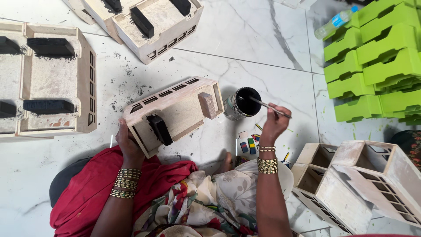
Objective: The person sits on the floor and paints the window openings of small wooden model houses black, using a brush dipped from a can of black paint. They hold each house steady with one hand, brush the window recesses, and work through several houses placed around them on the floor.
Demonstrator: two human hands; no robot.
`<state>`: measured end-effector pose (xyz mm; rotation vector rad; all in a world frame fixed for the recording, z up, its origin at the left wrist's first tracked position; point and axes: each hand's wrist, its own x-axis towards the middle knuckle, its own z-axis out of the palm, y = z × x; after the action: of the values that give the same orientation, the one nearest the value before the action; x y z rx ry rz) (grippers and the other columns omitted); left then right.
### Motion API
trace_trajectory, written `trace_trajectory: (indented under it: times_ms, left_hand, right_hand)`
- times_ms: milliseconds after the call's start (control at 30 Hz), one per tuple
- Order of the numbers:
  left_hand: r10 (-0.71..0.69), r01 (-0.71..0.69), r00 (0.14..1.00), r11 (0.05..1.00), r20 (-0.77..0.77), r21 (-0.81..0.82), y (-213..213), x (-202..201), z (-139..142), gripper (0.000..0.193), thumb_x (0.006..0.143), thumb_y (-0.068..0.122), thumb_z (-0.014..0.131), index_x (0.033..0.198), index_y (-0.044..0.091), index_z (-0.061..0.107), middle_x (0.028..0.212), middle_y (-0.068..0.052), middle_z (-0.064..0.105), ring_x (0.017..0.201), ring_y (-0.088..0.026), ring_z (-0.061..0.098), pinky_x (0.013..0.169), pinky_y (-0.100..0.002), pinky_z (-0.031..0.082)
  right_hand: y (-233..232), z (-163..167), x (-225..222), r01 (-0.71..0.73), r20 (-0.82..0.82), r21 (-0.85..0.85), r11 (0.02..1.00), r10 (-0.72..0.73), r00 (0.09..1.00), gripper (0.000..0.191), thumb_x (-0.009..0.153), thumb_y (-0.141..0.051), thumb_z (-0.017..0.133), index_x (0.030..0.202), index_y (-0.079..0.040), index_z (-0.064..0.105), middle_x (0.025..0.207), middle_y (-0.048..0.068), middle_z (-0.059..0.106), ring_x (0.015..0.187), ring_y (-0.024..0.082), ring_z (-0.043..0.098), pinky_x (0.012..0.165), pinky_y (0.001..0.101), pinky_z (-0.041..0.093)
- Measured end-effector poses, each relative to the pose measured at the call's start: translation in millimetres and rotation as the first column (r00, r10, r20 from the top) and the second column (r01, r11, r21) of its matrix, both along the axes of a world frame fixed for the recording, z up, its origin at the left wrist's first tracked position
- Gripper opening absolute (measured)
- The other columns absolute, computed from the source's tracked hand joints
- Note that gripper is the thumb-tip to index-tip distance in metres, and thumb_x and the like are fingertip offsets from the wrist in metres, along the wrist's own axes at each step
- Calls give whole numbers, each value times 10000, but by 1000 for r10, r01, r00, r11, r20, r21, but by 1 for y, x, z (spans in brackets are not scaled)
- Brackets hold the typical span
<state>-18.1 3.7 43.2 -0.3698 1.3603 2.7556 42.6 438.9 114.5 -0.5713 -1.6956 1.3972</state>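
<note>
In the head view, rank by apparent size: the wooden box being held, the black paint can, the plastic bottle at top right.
1. wooden box
2. paint can
3. plastic bottle, though it lies farther away, so can versus bottle is unsure.

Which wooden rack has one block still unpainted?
The rack gripped by the left hand: one block is bare wood, its other black.
</note>
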Motion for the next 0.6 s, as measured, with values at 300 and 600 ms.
trace_trajectory:
  times_ms: [300,600]
  left_hand:
    - [18,-38,995,978,94,206,9,0,22,443,1024,408,490,1206,33,639,1084,-82,706,942,-155,703,799,-310,605]
    - [98,-106,993,984,67,141,13,-5,-13,341,1009,380,648,1061,48,708,1010,-29,698,915,-97,631,824,-287,536]
  right_hand:
    - [-2,24,55,-336,-361,-751,569,74,930,239,958,105,630,1134,49,480,1201,262,681,1182,424,688,1086,484,590]
    - [-166,133,65,-515,-118,-92,852,504,856,208,1017,84,606,1135,-32,480,1200,221,679,1100,291,691,991,431,630]
